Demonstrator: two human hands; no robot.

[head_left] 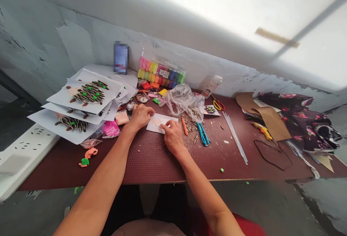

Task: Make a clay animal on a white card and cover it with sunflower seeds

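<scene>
A small white card (155, 127) lies on the brown table, with a flat patch of pale pink clay (156, 122) on it. My right hand (173, 135) rests over the card's right part, its index finger stretched out and touching the edge of the clay. At the card's upper left corner is my left hand (141, 116), fingers curled together; whatever they may pinch is hidden. Right of my right hand lie an orange clay tool (184, 126), scattered sunflower seeds (192, 129) and a blue utility knife (202, 134).
Stacked sheets with seed hedgehogs (89, 95) rise at left beside a white power strip (24, 149). Behind are a multicoloured clay pack (161, 72), a clear plastic bag (180, 98), a white bottle (212, 85) and scissors (218, 104). Glue sticks (235, 138) and a yellow glue gun (262, 131) lie right.
</scene>
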